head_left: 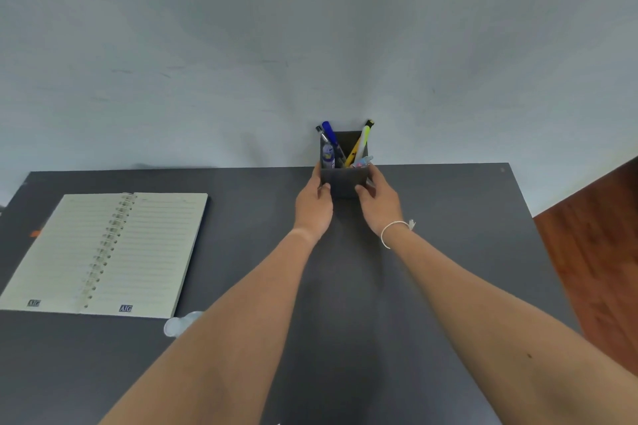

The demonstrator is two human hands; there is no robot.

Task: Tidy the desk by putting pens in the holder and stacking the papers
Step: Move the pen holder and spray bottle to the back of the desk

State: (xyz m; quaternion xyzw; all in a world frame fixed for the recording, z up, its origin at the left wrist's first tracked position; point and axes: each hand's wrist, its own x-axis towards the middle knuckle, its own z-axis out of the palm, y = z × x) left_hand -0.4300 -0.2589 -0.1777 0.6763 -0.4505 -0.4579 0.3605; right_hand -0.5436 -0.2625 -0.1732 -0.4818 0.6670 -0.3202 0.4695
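Hands (312,205) around square (dark) holder (343,179)

Both bare forearms reach forward and converge toward the middle. The left hand (313,205) curls its fingers inward with the thumb pointing right, gripping. The right hand (378,201) mirrors it, thumb pointing left, fingers wrapped out of sight. A thin white bracelet (393,230) circles the right wrist.
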